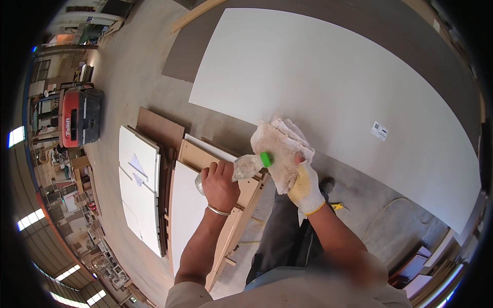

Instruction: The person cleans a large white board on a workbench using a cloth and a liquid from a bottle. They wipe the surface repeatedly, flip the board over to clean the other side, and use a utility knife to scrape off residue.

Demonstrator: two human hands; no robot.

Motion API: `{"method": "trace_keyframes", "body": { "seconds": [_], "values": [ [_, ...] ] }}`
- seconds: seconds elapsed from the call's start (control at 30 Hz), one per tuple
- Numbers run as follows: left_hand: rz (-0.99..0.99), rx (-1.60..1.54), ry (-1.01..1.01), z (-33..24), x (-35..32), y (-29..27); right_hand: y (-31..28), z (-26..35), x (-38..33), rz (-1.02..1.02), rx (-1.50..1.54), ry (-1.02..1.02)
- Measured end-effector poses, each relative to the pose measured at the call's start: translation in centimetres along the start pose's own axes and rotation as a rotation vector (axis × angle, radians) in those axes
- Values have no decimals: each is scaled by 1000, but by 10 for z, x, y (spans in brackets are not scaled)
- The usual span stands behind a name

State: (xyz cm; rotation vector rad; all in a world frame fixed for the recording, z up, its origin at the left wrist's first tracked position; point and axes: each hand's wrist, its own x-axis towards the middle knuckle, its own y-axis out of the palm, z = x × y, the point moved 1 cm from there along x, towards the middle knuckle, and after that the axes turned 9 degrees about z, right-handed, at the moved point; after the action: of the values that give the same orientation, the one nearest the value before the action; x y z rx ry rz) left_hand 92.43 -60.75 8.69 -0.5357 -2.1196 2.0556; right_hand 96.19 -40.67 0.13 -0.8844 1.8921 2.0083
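My bare left hand (221,184), with a bangle at its wrist, is wrapped round a clear plastic bottle (247,167). The bottle lies tilted on its side, its green cap (265,159) pointing at a pale, worn cloth (279,141). That cloth is gripped in my right hand (307,191), which wears a white and yellow work glove; a bare thumb shows at the top. Cap and cloth overlap in the view, and I cannot tell whether they touch. Just beyond the cloth stretches a large white panel (308,66) with a small label (379,131).
Stacked white boards (139,187) and wooden-edged panels (192,205) stand to my left. A red and black forklift (79,118) is farther left. A yellow-handled tool (337,206) and a hose or cord (393,201) are near the floor at my right. Brown board (179,56) extends beneath the white panel.
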Motion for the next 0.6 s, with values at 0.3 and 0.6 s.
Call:
{"method": "trace_keyframes", "body": {
  "seconds": [0.3,0.6],
  "values": [
    [113,14,97,58,2,-28,-9,-38,31,128,-209,78],
    [-160,-755,-508,77,-50,121,32,-9,20,120,-272,-69]
  ]
}}
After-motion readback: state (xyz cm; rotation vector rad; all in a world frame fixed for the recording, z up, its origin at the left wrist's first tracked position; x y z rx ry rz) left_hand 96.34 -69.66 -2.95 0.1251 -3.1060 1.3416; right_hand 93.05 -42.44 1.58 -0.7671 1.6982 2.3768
